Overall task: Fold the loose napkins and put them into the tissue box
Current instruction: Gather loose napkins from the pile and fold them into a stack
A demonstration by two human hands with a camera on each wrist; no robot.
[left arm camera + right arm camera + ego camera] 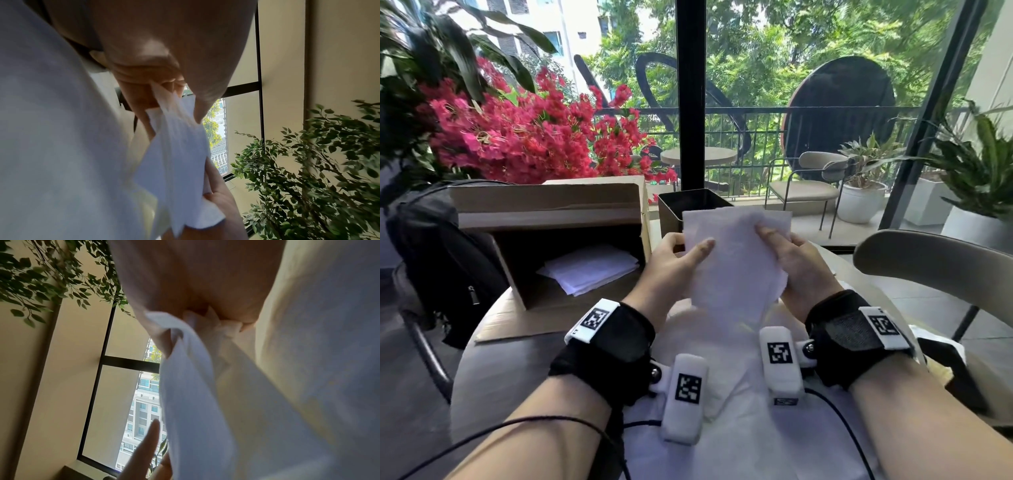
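Note:
I hold a white napkin upright above the table between both hands. My left hand pinches its left edge, thumb in front and fingers behind. My right hand pinches the right edge the same way. In the left wrist view the napkin hangs from my left hand's pinch. In the right wrist view the napkin runs down from my right hand's pinch. A dark square container stands just behind the napkin. More loose napkins lie on the table under my wrists.
A cardboard box lies on its side at the left with a stack of white napkins inside. A black backpack sits further left. A beige chair stands at the right. Red flowers and a window are behind.

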